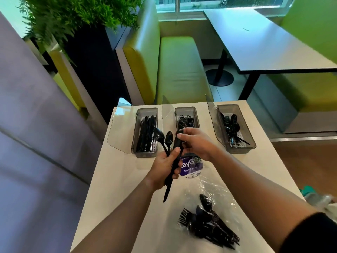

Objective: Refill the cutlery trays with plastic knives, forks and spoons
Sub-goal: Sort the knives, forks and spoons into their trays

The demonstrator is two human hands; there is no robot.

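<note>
The left hand (165, 168) grips a bundle of black cutlery (169, 137) above the table (118, 179). The right hand (197, 143) pinches the top of one piece (177, 143), near the fork tray (186, 108).

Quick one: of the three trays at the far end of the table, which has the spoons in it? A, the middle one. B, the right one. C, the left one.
B: the right tray holds spoons with their round bowls showing, while the middle tray shows forks and the left tray holds knives.
</note>
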